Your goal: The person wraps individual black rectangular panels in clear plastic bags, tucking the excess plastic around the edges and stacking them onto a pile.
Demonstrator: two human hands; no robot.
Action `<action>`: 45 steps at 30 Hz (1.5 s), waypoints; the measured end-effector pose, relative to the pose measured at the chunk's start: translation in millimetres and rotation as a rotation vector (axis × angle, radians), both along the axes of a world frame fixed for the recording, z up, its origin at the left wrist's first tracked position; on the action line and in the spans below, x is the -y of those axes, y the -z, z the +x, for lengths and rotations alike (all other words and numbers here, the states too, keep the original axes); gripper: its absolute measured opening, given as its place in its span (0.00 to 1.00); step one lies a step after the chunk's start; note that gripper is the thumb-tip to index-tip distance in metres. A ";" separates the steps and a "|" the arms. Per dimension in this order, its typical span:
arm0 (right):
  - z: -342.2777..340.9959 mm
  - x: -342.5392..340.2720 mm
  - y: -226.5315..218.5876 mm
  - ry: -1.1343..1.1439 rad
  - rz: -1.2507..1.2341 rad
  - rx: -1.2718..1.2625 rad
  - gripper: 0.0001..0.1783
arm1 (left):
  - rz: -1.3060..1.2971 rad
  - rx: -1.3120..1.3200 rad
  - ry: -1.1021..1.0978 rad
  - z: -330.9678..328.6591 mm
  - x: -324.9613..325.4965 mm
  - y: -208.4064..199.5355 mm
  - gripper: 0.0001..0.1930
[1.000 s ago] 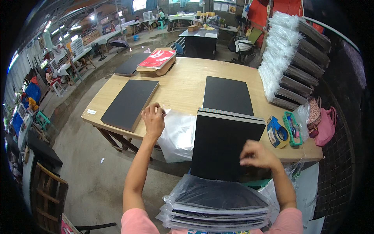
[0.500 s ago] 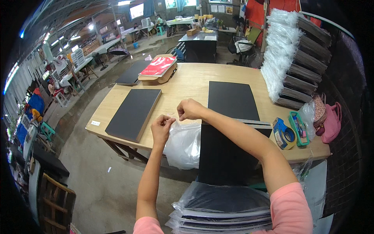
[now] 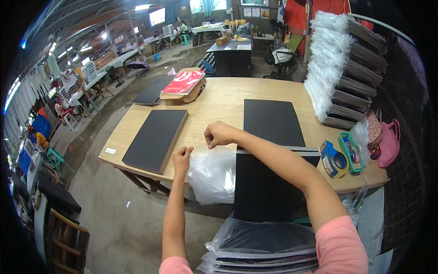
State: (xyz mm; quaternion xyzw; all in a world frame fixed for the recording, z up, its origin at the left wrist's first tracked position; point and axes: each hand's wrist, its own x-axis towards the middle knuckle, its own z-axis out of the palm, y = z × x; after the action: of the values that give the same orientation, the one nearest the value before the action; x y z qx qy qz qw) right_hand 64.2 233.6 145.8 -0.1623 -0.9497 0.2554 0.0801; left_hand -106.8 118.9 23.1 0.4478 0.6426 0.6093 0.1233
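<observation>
A clear plastic bag (image 3: 212,180) hangs over the table's near edge, puffed out beside a large black panel (image 3: 269,187). My right hand (image 3: 220,134) reaches across from the right, its fingers pinched on the bag's gathered top. Close by on the left, my left hand (image 3: 182,157) is closed at the bag's upper left edge; whatever sits between its fingertips is too small to make out. A thick black board (image 3: 155,139) lies flat left of my hands. Another black sheet (image 3: 273,121) rests beyond my right forearm.
On the wooden table (image 3: 223,89) are a red-covered book (image 3: 183,82), a tape roll in a dispenser (image 3: 333,160) and a green basket of pens (image 3: 351,153). Plastic-wrapped panels (image 3: 337,68) rise in a tall stack at the right. More wrapped panels (image 3: 264,242) are piled below me.
My left hand has dropped slightly down and left, away from my right hand. My right hand has shifted a little down and left, and the bag has spread wider between them.
</observation>
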 end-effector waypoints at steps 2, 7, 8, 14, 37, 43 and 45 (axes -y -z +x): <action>9.7 -10.2 -8.6 0.112 -0.019 -0.011 0.09 | -0.318 -0.292 -0.253 -18.3 15.1 -10.8 0.18; -4.1 -8.9 0.7 0.174 0.063 -0.069 0.04 | 0.255 0.367 0.293 46.5 6.7 -69.0 0.23; -6.5 -5.8 -0.2 0.198 0.108 -0.105 0.04 | 0.158 0.340 0.313 42.9 3.4 -74.9 0.25; 1.6 -17.7 4.6 0.309 0.277 -0.233 0.03 | -0.105 0.102 0.298 22.3 5.9 -64.6 0.24; 5.7 22.4 0.1 -0.577 -0.841 0.417 0.17 | -0.652 -0.224 1.609 24.2 41.8 -118.8 0.25; 112.6 113.7 -49.4 -1.395 -0.855 0.368 0.18 | 0.330 0.851 1.394 46.1 146.7 -115.8 0.21; 149.0 98.7 -44.5 -1.415 -0.893 -0.130 0.15 | 0.133 0.808 1.478 21.4 143.5 -104.7 0.23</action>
State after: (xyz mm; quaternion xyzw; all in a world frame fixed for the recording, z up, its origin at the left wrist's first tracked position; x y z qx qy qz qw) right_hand 213.2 134.9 190.3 0.4703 -0.6305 0.6064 -0.1165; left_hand -85.4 -24.6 127.8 0.5072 0.0538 0.5218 0.6838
